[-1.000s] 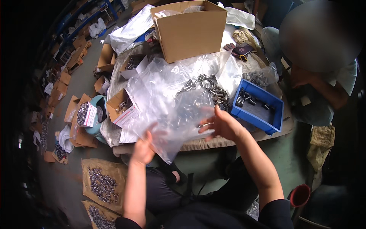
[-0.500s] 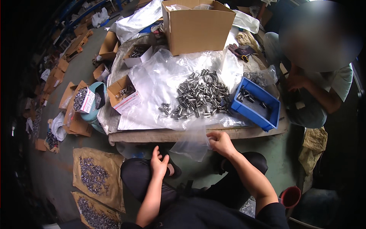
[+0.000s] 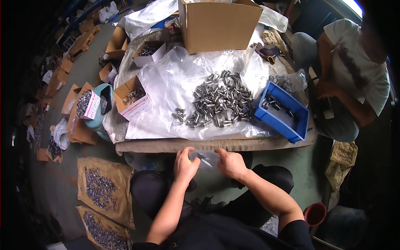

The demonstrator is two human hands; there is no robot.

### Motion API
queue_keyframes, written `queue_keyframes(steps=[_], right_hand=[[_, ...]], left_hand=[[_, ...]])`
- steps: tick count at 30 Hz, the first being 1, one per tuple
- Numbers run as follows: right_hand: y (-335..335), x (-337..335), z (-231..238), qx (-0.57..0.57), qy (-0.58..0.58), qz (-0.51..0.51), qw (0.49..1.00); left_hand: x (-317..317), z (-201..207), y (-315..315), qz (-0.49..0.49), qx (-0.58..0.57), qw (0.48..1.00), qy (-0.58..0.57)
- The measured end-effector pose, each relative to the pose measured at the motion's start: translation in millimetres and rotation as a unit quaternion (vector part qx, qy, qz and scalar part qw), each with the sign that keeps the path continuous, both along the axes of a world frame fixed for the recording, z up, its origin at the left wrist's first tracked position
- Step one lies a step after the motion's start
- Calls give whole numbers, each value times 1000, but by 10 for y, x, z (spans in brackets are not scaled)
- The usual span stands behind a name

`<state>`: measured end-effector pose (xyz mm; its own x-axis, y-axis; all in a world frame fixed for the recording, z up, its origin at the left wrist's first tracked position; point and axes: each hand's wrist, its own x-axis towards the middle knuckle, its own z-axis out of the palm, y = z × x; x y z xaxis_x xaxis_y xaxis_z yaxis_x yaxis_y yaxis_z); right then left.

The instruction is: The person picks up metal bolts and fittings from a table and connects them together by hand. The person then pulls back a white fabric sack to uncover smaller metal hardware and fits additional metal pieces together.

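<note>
At lower centre, left hand (image 3: 186, 165) and right hand (image 3: 231, 165) grip a clear, thin plastic bag (image 3: 206, 158) between them, just off the near edge of the cloth-covered table (image 3: 166, 146). Shiny metal cylinders (image 3: 221, 102) heap mid-frame; green floor (image 3: 308, 183) shows lower right.

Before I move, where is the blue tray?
In the head view, the blue tray is at the right side of the table, just right of the metal pieces.

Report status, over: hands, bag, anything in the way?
Left hand and right hand pinching clear bag, stretched between them. Bag near table edge. Metal parts heaped beyond; blue tray to their right, apart from both hands.
</note>
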<state>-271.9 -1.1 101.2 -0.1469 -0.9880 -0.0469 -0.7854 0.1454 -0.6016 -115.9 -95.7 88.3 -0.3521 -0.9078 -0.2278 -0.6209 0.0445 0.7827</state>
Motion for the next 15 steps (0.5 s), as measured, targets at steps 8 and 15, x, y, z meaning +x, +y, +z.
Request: queue_keyframes(steps=[8,15], right_hand=[[-71,-25,-190,56,-252,-163,952],[-250,69,-143,106,-177,-157,966]], left_hand=[[54,-187,-74,-13,53,998,-2],[-72,414,-451,-80,-161,981,-68]])
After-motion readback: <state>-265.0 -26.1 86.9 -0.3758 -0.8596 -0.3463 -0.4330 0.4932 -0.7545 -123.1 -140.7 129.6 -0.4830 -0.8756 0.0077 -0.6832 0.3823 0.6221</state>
